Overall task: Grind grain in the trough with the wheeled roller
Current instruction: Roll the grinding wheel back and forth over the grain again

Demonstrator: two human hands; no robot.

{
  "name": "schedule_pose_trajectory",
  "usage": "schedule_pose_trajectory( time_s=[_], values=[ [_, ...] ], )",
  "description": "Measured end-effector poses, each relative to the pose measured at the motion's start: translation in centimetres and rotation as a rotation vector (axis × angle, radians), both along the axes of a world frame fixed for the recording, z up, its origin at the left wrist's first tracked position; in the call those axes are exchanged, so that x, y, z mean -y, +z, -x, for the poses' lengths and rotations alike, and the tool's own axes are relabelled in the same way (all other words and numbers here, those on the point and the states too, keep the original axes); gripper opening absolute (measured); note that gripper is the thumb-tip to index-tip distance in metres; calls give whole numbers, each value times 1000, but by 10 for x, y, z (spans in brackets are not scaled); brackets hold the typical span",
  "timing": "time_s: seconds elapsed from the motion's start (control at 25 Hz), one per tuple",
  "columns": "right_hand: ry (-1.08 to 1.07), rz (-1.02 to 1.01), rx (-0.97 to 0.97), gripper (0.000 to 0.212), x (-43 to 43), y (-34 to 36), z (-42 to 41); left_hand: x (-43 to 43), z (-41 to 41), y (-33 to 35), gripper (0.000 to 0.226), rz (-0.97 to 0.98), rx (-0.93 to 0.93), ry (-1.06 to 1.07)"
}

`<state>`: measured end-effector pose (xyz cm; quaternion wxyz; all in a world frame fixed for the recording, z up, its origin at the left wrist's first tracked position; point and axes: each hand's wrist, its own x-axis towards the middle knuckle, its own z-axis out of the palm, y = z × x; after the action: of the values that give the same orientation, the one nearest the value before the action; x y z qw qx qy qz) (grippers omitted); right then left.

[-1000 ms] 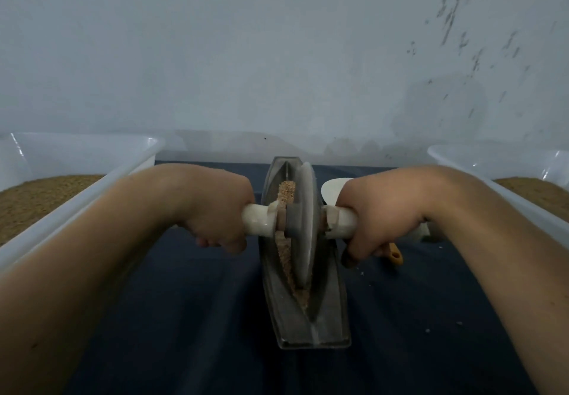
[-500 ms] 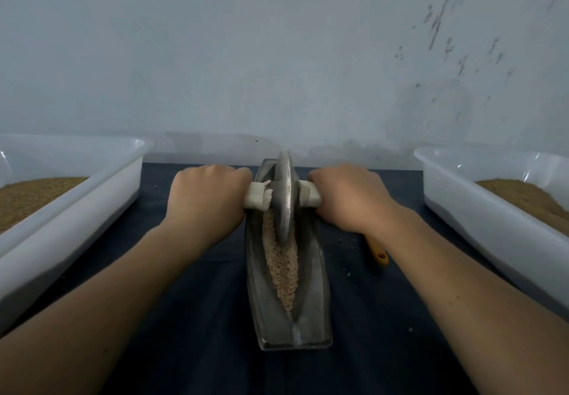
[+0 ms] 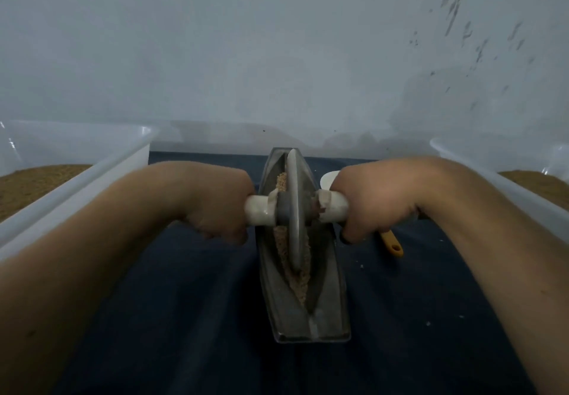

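Grain-grinding at close quarters: a person's left hand [image 3: 220,210] and right hand [image 3: 371,206] are curled tight around the two white handle ends of a grey metal wheeled roller [image 3: 294,210]. With one fist on each side of the disc, the push likely bears evenly on both ends of the axle and holds the wheel upright in its groove. The disc sits about midway along a narrow, boat-shaped grey metal trough [image 3: 326,287], which lies lengthwise away from the person on the dark blue cloth [image 3: 184,302] that covers the table. Pale, coarsely crushed grain [image 3: 300,285] lines the groove, showing both ahead of and behind the wheel; the grinding looks part done, not finished. A left white plastic tub [image 3: 92,176] and a right white plastic tub [image 3: 462,154], each holding brown grain, flank the work, seemingly placed within reach for refilling or emptying. An orange-handled scoop [image 3: 392,243] lies on the cloth near the trough, partly hidden under the right hand.
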<state>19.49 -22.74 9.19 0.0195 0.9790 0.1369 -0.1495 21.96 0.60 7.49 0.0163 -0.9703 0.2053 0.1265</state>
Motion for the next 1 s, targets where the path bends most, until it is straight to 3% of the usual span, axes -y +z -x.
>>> schedule_pose_trajectory(
  time_s=[0.08, 0.16, 0.2, 0.28, 0.48, 0.8, 1.0],
  values=[
    [-36, -29, 257, 13, -3, -17, -12, 6, -10, -14, 16, 11, 414, 41],
    [-95, -17, 641, 12, -4, -40, -22, 12, -16, -37, 14, 30, 889, 26],
    [-108, -8, 776, 13, -4, -51, -25, 13, -16, -45, 22, 32, 1018, -1],
    [-84, -26, 860, 12, -1, -60, -33, 9, -18, -50, 39, 71, 1129, -42],
    [-3, 4, 796, 24, 5, -51, -40, 2, -27, -57, 28, 62, 1027, 24],
    [-70, -23, 765, 10, 0, -55, 0, 10, 7, -37, 17, -17, 827, 96],
    [42, 173, 1010, 23, 1, -51, 59, -19, 61, -30, 17, -38, 678, 26]
  ],
)
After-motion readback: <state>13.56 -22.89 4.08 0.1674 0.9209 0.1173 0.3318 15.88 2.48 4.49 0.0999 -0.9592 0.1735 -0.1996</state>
